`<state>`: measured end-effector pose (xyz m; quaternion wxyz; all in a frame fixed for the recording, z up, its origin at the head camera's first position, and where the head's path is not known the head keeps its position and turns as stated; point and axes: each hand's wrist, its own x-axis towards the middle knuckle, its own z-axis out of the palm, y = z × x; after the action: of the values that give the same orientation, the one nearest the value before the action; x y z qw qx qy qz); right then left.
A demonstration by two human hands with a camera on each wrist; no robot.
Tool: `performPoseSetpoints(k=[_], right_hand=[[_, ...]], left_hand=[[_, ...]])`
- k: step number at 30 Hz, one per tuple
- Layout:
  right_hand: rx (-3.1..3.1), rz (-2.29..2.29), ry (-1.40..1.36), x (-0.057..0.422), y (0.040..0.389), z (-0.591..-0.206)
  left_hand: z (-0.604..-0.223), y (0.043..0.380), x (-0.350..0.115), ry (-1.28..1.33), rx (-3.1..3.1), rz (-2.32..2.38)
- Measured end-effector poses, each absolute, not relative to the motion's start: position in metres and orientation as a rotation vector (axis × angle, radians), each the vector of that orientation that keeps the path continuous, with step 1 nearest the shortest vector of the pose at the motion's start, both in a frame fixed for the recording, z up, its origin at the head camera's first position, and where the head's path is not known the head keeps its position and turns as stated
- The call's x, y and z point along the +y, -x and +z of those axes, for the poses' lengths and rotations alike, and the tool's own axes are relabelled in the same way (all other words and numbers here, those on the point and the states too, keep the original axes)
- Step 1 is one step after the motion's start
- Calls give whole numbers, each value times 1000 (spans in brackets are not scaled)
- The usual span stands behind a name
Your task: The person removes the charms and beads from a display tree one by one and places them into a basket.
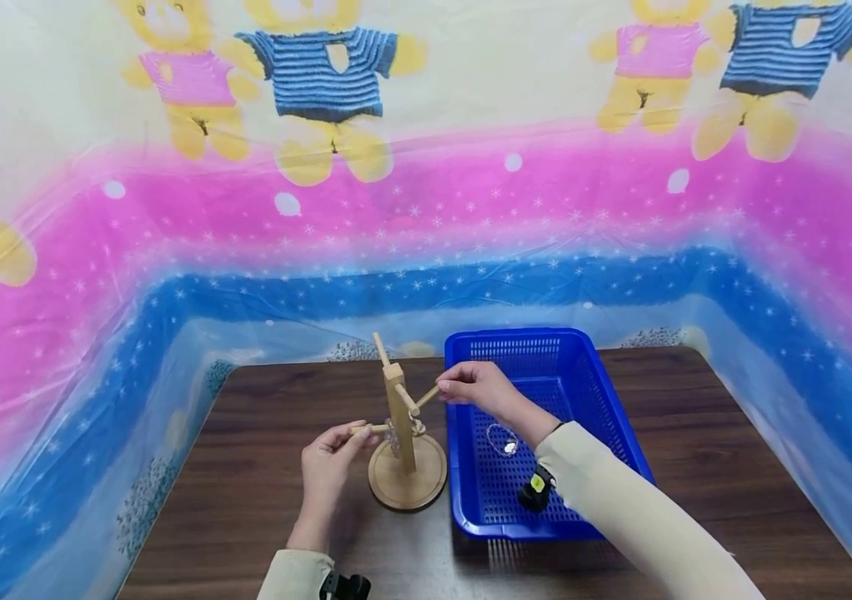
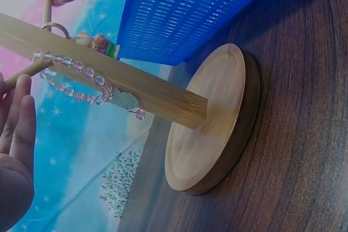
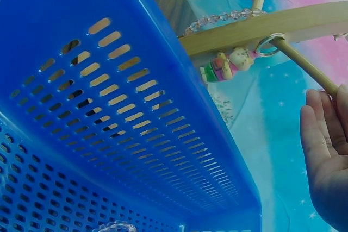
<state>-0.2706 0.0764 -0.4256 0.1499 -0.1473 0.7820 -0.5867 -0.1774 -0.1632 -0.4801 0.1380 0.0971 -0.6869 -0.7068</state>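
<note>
A wooden stand (image 1: 401, 417) with a round base (image 2: 212, 129) and several side pegs stands upright on the table. My left hand (image 1: 324, 462) pinches the outer end of a lower left peg (image 2: 28, 74). On that peg, against the post, hangs a bracelet of clear pinkish beads (image 2: 89, 73) with a small flat charm. Over on the other side, my right hand (image 1: 486, 390) pinches the tip of a right peg (image 3: 307, 66). A keychain with a small painted figurine (image 3: 225, 64) hangs from this peg by its metal ring, close to the post.
Just right of the stand sits a blue perforated basket (image 1: 454, 500), under my right forearm. Another clear beaded bracelet (image 1: 502, 440) with a pale charm lies inside it. The dark wooden table (image 1: 261, 483) meets a printed cloth backdrop (image 1: 426, 283) at the back.
</note>
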Motion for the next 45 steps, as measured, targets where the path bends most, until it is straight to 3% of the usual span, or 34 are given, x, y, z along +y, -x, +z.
performPoseSetpoints(k=[15, 45], right_hand=[[2257, -1682, 430, 83, 254, -428], [2390, -1607, 732, 80, 222, -433]], left_hand=[[-486, 191, -167, -267, -1778, -2233], [-481, 213, -162, -366, -1696, -2371]])
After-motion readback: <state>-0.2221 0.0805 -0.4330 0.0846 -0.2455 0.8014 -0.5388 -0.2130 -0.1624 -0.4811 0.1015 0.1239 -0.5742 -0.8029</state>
